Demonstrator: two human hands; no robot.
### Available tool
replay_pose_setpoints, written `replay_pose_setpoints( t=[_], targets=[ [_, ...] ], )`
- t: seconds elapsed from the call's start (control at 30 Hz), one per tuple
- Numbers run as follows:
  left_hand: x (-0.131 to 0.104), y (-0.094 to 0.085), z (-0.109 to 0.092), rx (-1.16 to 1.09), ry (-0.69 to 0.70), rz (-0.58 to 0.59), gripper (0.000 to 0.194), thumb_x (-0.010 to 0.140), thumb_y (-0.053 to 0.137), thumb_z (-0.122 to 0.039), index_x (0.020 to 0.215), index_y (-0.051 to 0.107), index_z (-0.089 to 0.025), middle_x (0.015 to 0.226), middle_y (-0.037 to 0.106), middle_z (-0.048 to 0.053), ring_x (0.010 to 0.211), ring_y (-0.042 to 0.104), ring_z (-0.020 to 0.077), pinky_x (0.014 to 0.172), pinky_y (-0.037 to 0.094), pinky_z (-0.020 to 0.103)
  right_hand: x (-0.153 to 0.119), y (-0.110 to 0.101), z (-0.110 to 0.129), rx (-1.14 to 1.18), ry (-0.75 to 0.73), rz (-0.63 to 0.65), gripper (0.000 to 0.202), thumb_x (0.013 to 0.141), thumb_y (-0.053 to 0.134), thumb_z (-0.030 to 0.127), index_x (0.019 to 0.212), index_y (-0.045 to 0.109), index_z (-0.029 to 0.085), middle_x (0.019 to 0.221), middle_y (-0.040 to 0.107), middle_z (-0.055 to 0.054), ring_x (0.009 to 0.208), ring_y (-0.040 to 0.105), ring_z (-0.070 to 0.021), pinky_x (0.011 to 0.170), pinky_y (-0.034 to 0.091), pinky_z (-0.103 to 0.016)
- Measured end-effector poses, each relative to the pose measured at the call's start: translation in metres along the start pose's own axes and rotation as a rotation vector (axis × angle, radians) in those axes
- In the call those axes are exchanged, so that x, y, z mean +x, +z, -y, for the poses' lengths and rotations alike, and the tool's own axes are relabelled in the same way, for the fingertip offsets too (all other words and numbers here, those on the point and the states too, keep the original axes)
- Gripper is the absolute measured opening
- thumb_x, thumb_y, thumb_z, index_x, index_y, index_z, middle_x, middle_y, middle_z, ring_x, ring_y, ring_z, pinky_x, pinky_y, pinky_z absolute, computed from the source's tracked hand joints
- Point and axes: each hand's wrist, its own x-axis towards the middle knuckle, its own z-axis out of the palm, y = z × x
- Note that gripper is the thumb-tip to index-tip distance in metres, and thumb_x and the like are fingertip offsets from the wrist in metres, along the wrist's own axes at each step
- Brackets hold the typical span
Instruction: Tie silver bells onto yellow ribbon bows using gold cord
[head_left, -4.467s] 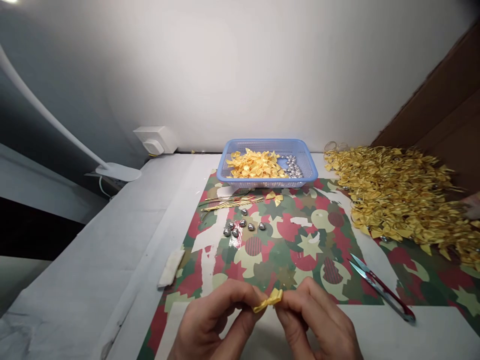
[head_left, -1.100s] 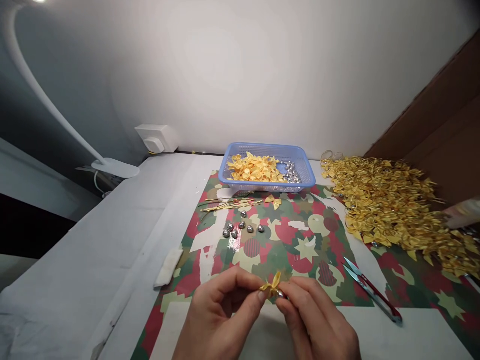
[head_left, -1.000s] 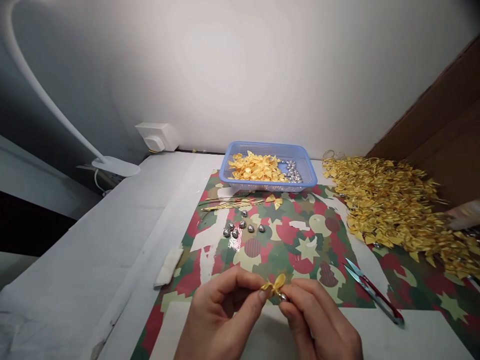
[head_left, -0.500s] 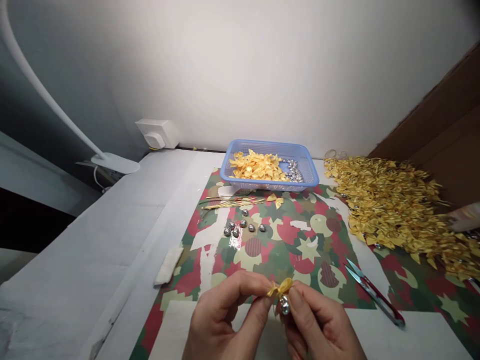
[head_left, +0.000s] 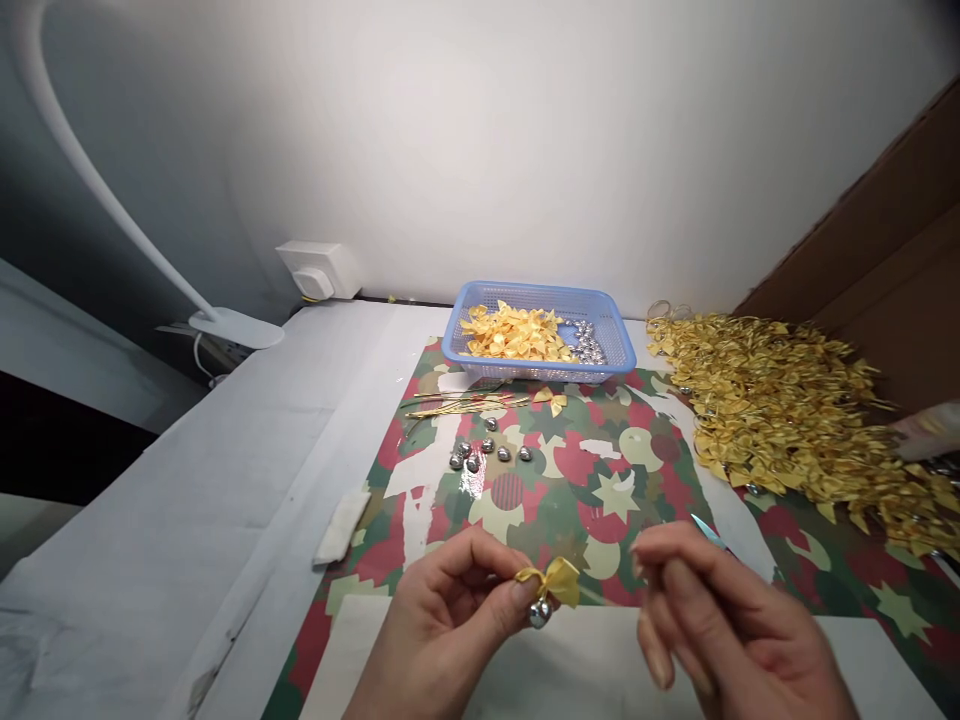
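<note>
My left hand (head_left: 457,610) pinches a yellow ribbon bow (head_left: 559,580) between thumb and forefinger. Just under the bow hangs a shiny silver jingle bell (head_left: 539,612). My right hand (head_left: 720,610) is apart from the bow, to its right, with thumb and fingers drawn together; whether a thin strand lies between them is too blurred to see. Partly behind that hand are the scissors (head_left: 709,532), only the blade tips showing. Several loose silver bells (head_left: 488,446) lie on the patterned mat, near gold cords (head_left: 469,404) and a single yellow bow (head_left: 553,402).
A blue basket (head_left: 540,373) at the back holds yellow bows and silver bells. On the right spreads a large heap of finished-looking bows on cords (head_left: 787,410), beside cardboard (head_left: 892,230). A lamp base (head_left: 236,328) and a folded white cloth (head_left: 341,527) are on the left.
My right hand has let go of the bow and bell and moved right, now covering most of the scissors. My left hand keeps the bow, shifted slightly left.
</note>
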Motion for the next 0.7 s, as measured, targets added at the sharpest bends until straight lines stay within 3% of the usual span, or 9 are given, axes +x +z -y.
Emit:
replay_pose_setpoints(
  t=[0.07,0.17,0.33,0.43,0.53,0.6,0.7],
  targets=[
    [-0.001,0.000,0.000,0.004,-0.036,0.006,0.015,0.075,0.082,-0.029,0.069,0.071,-0.020,0.067,0.072,-0.002,0.066,0.063,0.0134,0.064,0.050,0.020,0.005,-0.008,0.005,0.119,-0.017,-0.068,0.022,0.082,0.075,0.046,0.094,0.076,0.028,0.062,0.060,0.001,0.054,0.063,-0.0121,0.056,0.055,-0.022],
    [-0.003,0.000,0.000,-0.015,-0.085,0.042,0.019,0.075,0.083,-0.031,0.068,0.069,-0.019,0.068,0.074,0.000,0.066,0.065,0.0141,0.063,0.050,0.021,0.016,-0.017,0.003,0.129,-0.088,-0.068,0.020,0.082,0.077,0.041,0.098,0.076,0.028,0.057,0.060,0.001,0.070,0.072,-0.0167,0.067,0.060,-0.022],
    [-0.006,0.002,-0.003,-0.121,-0.128,0.106,0.021,0.071,0.087,-0.028,0.065,0.070,-0.017,0.065,0.074,-0.001,0.061,0.063,0.0109,0.058,0.048,0.017,0.030,-0.008,-0.007,0.086,-0.155,-0.097,0.021,0.087,0.073,0.041,0.100,0.075,0.025,0.054,0.051,0.006,0.056,0.057,-0.0070,0.084,0.060,-0.027],
    [-0.008,0.005,-0.006,-0.136,-0.114,0.090,0.020,0.068,0.089,-0.024,0.062,0.071,-0.017,0.062,0.073,-0.002,0.061,0.062,0.0094,0.059,0.048,0.016,0.038,-0.004,-0.009,0.174,-0.116,-0.124,0.024,0.082,0.076,0.043,0.093,0.074,0.022,0.053,0.047,0.009,0.049,0.046,-0.0043,0.083,0.061,-0.031],
    [-0.009,0.005,-0.006,-0.091,-0.113,0.078,0.019,0.069,0.087,-0.026,0.063,0.071,-0.018,0.063,0.074,-0.002,0.062,0.063,0.0107,0.061,0.049,0.017,0.037,-0.005,-0.010,0.114,-0.085,-0.129,0.028,0.082,0.075,0.047,0.095,0.073,0.022,0.053,0.047,0.009,0.052,0.049,-0.0057,0.079,0.059,-0.027],
    [-0.009,0.004,-0.006,-0.041,-0.093,0.084,0.017,0.071,0.086,-0.027,0.065,0.072,-0.018,0.064,0.074,-0.001,0.063,0.064,0.0118,0.062,0.050,0.018,0.030,-0.004,-0.011,-0.042,-0.060,-0.042,0.031,0.086,0.068,0.051,0.099,0.072,0.023,0.058,0.052,0.006,0.059,0.056,-0.0087,0.071,0.055,-0.021],
    [-0.009,0.002,-0.008,0.047,-0.041,0.096,0.014,0.076,0.081,-0.028,0.069,0.073,-0.019,0.067,0.074,-0.001,0.066,0.065,0.0136,0.063,0.050,0.019,0.016,0.001,-0.012,-0.259,-0.092,0.227,0.038,0.087,0.060,0.059,0.088,0.070,0.022,0.069,0.056,0.002,0.061,0.056,-0.0119,0.055,0.044,-0.021]
  ],
)
